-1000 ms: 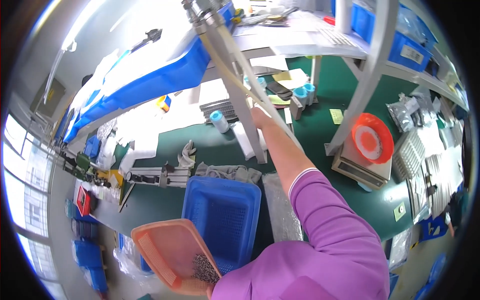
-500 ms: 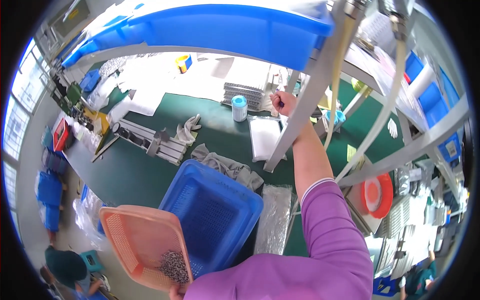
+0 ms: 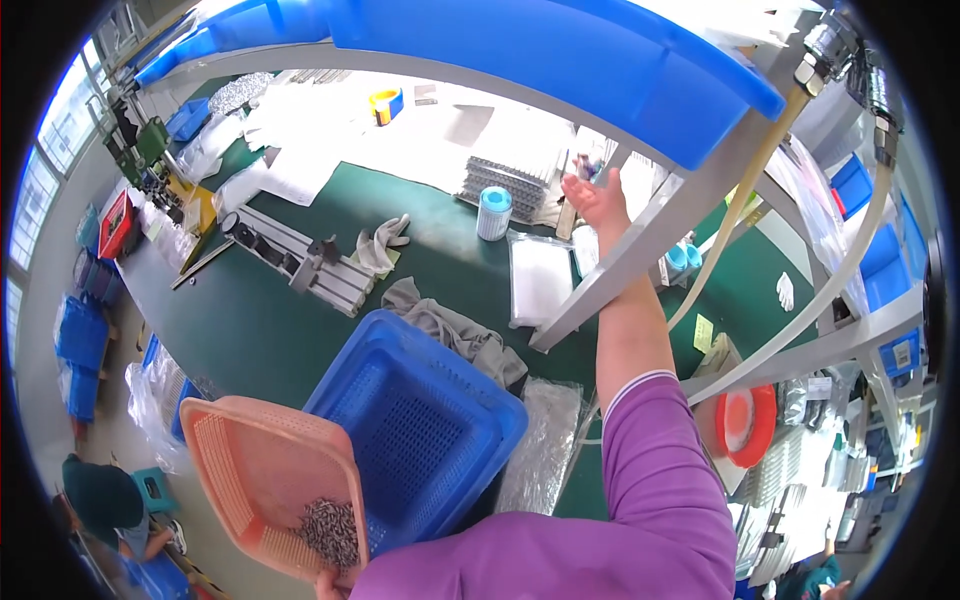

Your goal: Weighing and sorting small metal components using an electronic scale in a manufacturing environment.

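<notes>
My left hand point(image 3: 328, 583) shows only in part at the lower edge, its fingers gripping the near rim of an orange plastic basket point(image 3: 265, 425). The basket tilts toward me, with a heap of small grey metal parts point(image 3: 328, 532) in its near corner. Beside and partly under it stands a blue plastic basket point(image 3: 400, 440) with nothing visible inside. My right arm reaches far across the bench, past a slanted metal post. At its end my right hand point(image 3: 598, 203) has its fingers spread and holds nothing, close to some small items behind it that I cannot make out.
A metal post point(image 3: 640, 230) and hoses point(image 3: 735, 220) cross beside my right arm. On the green bench point(image 3: 290, 340) are a blue-lidded canister point(image 3: 494, 214), a bagged white stack point(image 3: 541, 280), a metal slide fixture point(image 3: 300, 262) and grey cloth point(image 3: 450, 330). A blue bin point(image 3: 520, 60) hangs overhead.
My right hand has gone from curled fingers to spread ones. The view has shifted a little. My left hand still holds the orange basket.
</notes>
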Tool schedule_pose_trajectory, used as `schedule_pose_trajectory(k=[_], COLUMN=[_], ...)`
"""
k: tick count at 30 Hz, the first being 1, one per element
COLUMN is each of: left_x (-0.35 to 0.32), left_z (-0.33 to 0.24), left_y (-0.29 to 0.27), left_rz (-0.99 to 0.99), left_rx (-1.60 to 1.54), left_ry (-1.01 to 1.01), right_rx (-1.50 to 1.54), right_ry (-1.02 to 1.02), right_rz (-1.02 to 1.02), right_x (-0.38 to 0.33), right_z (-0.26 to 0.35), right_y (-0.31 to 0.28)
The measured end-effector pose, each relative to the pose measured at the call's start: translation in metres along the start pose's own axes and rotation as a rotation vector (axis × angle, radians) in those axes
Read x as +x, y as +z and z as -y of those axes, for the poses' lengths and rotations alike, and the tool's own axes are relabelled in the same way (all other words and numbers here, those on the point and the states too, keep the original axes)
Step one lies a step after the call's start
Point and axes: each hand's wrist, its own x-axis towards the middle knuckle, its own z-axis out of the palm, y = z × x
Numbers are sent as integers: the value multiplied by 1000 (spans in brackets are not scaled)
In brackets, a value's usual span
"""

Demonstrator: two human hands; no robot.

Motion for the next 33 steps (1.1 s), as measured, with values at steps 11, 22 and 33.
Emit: schedule_pose_trajectory(k=[11, 22, 33], left_x=[-20, -46, -78], left_z=[-11, -43, -10], left_y=[39, 69, 94], left_rz=[99, 268, 360], left_rx=[120, 249, 382], left_ry=[257, 163, 318], right_rx=[-917, -1367, -975], right_ry=[-542, -479, 74], right_rz=[-348, -123, 221], right_x=[-87, -459, -588], right_z=[-81, -145, -136], right_y=[-151, -113, -66])
